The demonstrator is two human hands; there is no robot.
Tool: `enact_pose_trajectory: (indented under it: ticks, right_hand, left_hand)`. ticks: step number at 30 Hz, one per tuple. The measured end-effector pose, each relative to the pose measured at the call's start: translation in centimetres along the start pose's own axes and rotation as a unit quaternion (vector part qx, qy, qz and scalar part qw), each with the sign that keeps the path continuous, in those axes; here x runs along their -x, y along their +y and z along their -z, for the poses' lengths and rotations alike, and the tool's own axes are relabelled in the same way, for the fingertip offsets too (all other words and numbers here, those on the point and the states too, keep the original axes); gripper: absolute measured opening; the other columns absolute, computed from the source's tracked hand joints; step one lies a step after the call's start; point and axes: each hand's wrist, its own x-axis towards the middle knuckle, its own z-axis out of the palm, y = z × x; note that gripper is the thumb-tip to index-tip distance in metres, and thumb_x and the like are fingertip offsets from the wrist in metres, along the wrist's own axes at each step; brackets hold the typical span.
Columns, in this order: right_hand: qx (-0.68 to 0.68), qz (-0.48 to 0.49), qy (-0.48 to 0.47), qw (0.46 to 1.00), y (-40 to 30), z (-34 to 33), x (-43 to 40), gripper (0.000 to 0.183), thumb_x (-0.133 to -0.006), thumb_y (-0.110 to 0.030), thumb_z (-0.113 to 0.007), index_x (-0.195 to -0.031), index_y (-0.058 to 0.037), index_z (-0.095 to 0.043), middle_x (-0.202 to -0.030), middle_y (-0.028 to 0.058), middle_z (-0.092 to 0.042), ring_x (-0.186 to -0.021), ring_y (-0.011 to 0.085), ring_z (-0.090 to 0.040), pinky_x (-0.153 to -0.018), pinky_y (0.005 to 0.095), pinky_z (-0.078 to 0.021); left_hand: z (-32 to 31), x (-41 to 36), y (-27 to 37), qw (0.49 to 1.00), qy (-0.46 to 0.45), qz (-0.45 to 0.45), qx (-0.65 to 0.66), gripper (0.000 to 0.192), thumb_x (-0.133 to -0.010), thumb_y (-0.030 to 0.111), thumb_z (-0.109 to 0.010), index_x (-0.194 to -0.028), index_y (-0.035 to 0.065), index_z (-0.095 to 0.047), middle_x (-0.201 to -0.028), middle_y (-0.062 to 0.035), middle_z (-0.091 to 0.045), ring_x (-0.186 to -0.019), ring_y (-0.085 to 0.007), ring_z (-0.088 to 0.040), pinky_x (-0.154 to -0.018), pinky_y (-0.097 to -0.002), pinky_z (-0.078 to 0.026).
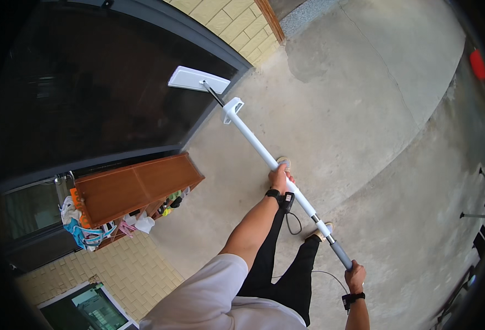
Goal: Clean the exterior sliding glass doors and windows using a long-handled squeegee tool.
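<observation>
A flat mop with a long white pole slants across the view from upper left to lower right. My left hand is wrapped around the middle of the pole. At its near end, my right hand grips the grey handle. The flat white mop head lies over the lower part of a dark glass panel and seems to rest against it. Its pad is mostly hidden behind the plate. A white sliding wringer collar sits on the pole near the head.
A brown wooden rack stands by the panel, with cloths hanging at its end and several items on its shelves. Concrete floor spreads to the right. A tan brick wall meets the panel's dark frame. Straps with cabled devices circle both wrists.
</observation>
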Motion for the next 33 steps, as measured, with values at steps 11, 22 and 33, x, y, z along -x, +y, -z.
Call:
enact_pose_trajectory:
  ticks: [11,22,33]
  right_hand:
    - [-0.040,0.062,0.026,0.997,1.4,0.4,1.3,0.006,-0.072,-0.004,-0.061,-0.077,-0.0079,-0.060,-0.065,0.0197,-0.063,-0.065,0.0432,-0.063,-0.057,0.0506,-0.0497]
    - [-0.083,0.261,-0.075,0.959,0.9,11.5,7.0,0.027,-0.073,-0.003,-0.070,-0.098,-0.0045,-0.060,-0.069,0.0129,-0.063,-0.054,0.0319,-0.063,-0.052,0.0434,-0.0497]
    - [-0.148,0.084,-0.249,0.954,-7.4,18.2,16.5,0.039,-0.077,-0.018,-0.081,-0.099,0.0025,-0.057,-0.062,0.0124,-0.063,-0.051,0.0199,-0.064,-0.048,0.0366,-0.0493]
  left_hand:
    - [2.3,7.9,2.9,0.998,-0.036,0.014,0.057,0.022,-0.081,0.020,-0.064,-0.071,0.0112,-0.047,-0.056,-0.0032,-0.041,-0.046,-0.0207,-0.046,-0.048,-0.0389,-0.044]
    - [8.5,17.7,8.6,0.938,-0.309,0.003,0.157,0.027,-0.074,0.026,-0.057,-0.062,0.0172,-0.035,-0.062,0.0028,-0.034,-0.059,-0.0147,-0.037,-0.057,-0.0291,-0.035]
    - [8.5,19.2,5.6,0.988,-0.141,-0.024,0.050,0.023,-0.088,0.027,-0.067,-0.079,0.0102,-0.054,-0.067,-0.0030,-0.056,-0.057,-0.0179,-0.055,-0.054,-0.0322,-0.047]
